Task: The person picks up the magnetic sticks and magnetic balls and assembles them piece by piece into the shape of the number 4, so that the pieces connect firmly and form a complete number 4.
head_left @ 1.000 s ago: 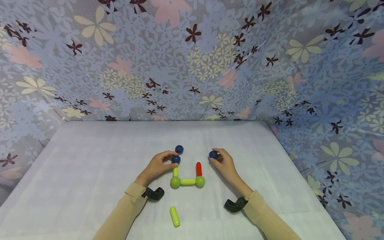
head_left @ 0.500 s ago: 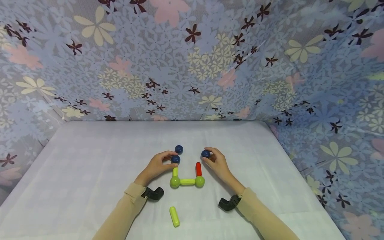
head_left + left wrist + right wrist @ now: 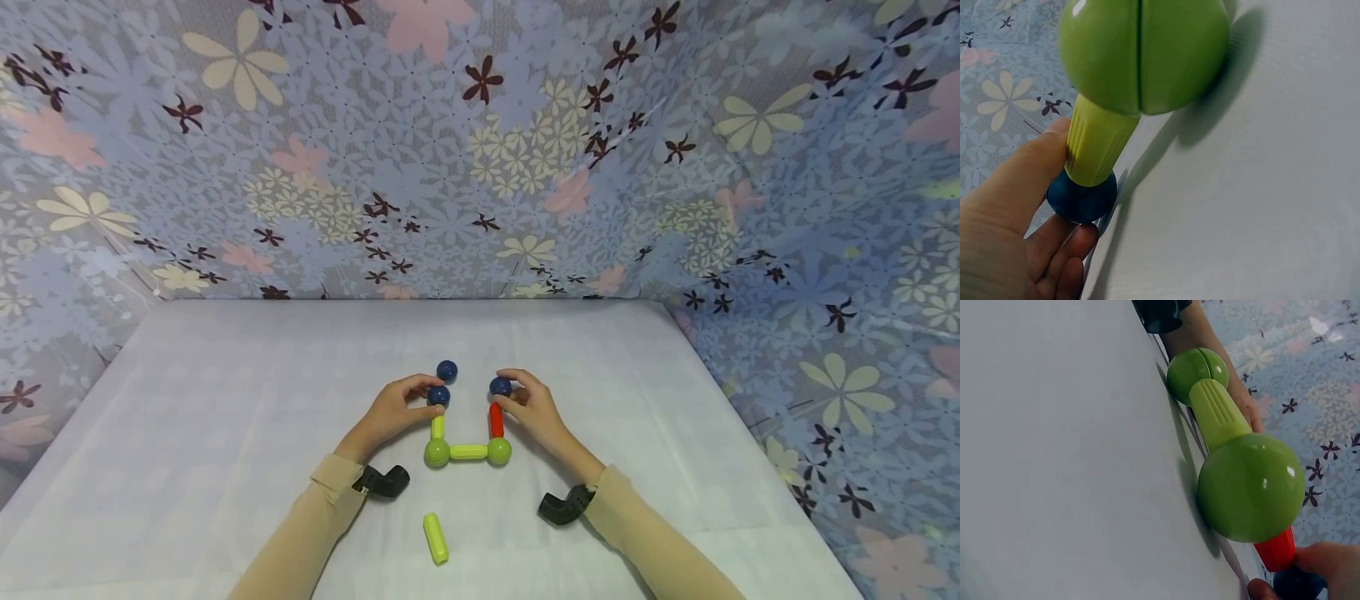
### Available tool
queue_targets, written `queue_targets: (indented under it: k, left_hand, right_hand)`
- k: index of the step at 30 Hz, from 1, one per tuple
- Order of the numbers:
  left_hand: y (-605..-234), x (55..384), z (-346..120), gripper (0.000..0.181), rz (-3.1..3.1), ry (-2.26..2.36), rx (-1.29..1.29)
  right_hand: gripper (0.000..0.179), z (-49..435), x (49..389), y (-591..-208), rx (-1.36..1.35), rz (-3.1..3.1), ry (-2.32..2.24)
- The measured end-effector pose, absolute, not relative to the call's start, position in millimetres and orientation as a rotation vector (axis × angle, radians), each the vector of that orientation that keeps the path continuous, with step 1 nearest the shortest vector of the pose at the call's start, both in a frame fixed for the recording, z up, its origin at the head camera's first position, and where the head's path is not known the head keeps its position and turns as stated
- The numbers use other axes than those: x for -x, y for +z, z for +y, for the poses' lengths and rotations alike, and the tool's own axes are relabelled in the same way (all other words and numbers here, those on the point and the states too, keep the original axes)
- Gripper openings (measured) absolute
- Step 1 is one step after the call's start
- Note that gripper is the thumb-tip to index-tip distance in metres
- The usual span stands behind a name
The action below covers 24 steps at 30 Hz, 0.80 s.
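My left hand (image 3: 393,417) holds a dark blue ball (image 3: 438,397) between thumb and fingers, at the far end of a yellow-green rod (image 3: 437,427). That rod joins a green ball (image 3: 437,452), and a second yellow-green rod (image 3: 468,452) links it to another green ball (image 3: 499,451). From there a red rod (image 3: 496,422) points away from me. My right hand (image 3: 534,409) pinches another blue ball (image 3: 500,387) at the red rod's far end; in the right wrist view this ball (image 3: 1297,584) is partly hidden, so I cannot tell whether they are joined.
A third blue ball (image 3: 447,371) lies just beyond the left hand's ball. One loose yellow-green rod (image 3: 435,538) lies nearer to me on the white-covered table (image 3: 225,400). Floral cloth (image 3: 420,167) hangs behind the table and along the right side.
My right hand has moved left with its blue ball, from beyond the right of the red rod to the rod's far end. The left hand has stayed in place.
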<state>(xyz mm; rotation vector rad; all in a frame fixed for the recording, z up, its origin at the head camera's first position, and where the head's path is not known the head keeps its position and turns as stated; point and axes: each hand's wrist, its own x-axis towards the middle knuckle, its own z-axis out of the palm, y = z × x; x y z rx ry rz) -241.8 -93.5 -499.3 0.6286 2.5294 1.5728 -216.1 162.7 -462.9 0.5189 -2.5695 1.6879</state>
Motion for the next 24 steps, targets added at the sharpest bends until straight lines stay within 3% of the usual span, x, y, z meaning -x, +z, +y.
queue_targets:
  k: [24]
  left_hand:
    - [-498.2, 242.5, -93.2, 0.043, 2.526, 1.569, -0.62]
  right_hand:
    - [0.035, 157.1, 211.5, -458.2, -0.541, -2.701, 1.567]
